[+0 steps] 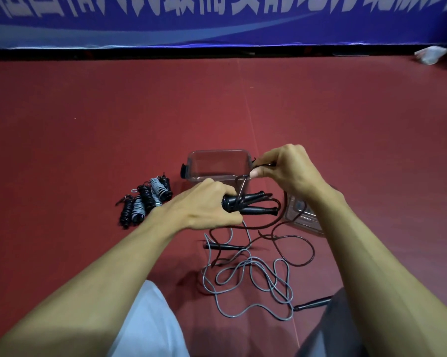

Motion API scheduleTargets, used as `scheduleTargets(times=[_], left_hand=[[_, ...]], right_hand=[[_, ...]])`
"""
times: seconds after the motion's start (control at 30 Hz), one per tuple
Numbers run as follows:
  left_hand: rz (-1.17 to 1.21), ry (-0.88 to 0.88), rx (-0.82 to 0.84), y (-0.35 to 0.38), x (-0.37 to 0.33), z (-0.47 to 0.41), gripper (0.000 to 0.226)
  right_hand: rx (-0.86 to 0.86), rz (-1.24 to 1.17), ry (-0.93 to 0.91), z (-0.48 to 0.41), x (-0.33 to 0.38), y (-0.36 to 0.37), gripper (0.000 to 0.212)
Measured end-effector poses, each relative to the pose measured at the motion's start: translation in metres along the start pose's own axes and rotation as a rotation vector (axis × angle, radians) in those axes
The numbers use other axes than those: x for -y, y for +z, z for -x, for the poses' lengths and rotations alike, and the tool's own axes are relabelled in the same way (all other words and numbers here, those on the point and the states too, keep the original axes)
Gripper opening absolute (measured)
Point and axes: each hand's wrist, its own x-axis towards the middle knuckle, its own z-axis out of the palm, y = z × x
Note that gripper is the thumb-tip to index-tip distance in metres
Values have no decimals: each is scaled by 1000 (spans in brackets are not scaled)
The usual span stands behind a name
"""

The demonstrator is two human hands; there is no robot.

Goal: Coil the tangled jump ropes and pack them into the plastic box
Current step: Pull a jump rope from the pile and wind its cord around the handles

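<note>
On the red floor [88, 124], just in front of the clear plastic box [217, 152], the left hand [204, 206] curls its fingers around a pair of black handles [257, 202]. Above them, the right hand [286, 168] pinches the black cord [241, 188] between thumb and forefinger. Coiled ropes [146, 202] lie left of the box; a tangled grey rope [255, 279] sprawls nearer the person.

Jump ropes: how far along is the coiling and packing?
Done: several coiled ropes lie bundled left of the plastic box, which looks empty. In hand: the left hand grips two black handles while the right hand pinches the black cord to wrap it. Left: the rest of that cord, the loose grey rope on the floor, then boxing everything.
</note>
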Motion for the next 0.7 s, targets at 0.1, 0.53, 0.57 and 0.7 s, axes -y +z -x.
scheduleTargets(times=[0.1, 0.53, 0.57, 0.7], left_hand=[[46, 8, 15, -5, 0, 4, 30], [780, -277, -297, -30, 2, 2, 53], [807, -287, -297, -31, 1, 2, 46], [913, -333, -335, -33, 6, 1, 12]], right_hand=[[84, 22, -24, -1, -3, 3, 14], [175, -147, 9, 4, 28, 22, 40], [192, -158, 10, 4, 28, 23, 42], [261, -235, 70, 6, 27, 24, 53]])
